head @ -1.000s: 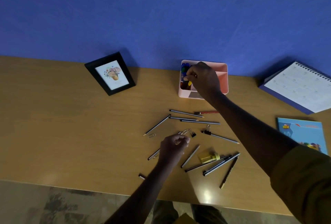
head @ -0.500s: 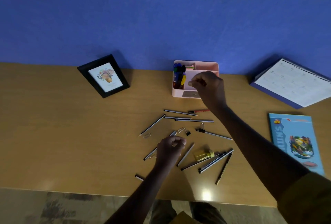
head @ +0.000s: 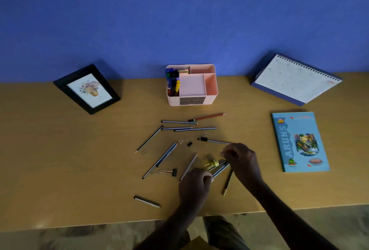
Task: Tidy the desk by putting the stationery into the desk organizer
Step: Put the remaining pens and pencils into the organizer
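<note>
Head view, 1 organizer (head: 173,101), 3 binder clips (head: 174,172), left hand (head: 194,185), right hand (head: 242,159), fingers curled, grip unclear

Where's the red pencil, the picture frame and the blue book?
red pencil (head: 207,117): head view, middle of its shaft.
picture frame (head: 87,89): head view, on the flower picture inside it.
blue book (head: 299,142): head view, middle of its cover.

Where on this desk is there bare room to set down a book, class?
Bare wood lies between the black picture frame and the pink plastic desk organizer, and left of the scattered grey pencils. Around the left hand and right hand it is crowded.
</note>
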Demonstrator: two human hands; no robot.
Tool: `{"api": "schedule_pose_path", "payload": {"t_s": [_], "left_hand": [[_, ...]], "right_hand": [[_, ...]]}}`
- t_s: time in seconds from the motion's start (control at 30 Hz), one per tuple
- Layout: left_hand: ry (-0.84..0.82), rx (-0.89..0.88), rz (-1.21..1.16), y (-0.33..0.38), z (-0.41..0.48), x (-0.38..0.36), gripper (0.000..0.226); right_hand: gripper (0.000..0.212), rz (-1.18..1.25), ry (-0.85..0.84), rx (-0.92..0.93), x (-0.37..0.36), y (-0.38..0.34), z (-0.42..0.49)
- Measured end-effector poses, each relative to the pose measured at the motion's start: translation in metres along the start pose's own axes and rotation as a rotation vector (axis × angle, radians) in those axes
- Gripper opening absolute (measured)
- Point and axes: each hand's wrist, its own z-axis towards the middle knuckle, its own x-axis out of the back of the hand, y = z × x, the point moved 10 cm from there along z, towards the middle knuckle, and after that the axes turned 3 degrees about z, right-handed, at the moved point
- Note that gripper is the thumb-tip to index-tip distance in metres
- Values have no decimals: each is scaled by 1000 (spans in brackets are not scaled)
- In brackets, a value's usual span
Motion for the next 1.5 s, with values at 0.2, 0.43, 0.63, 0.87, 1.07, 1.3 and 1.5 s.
{"api": "schedule_pose_path", "payload": {"t_s": [0.2,0.43,0.63,0.87,1.07,1.3,1.5], "left_hand": [[-38,0,120,7,-6,-21,13],[-14,1,152,12,0,-24,10],[43,-5,142,10,0,-23,9],[31,11,237,12,-2,-33,15],[45,22,310,11,1,-33,25],[-42,57,324,9,12,-38,27],[-15,26,336,11,14,-33,26]], "right_hand": [[15,-101,-40,-82,-15,27,-37],[8,-207,-92,-203,-31,49,-48],[4,-280,-122,-219,-23,53,-54],[22,-278,-173,-36,-31,42,-58],[14,-340,-174,-35,-32,52,-61],[13,-401,-202,-18,-28,55,-64],[16,-380,-206,-21,-20,64,-64]]}}
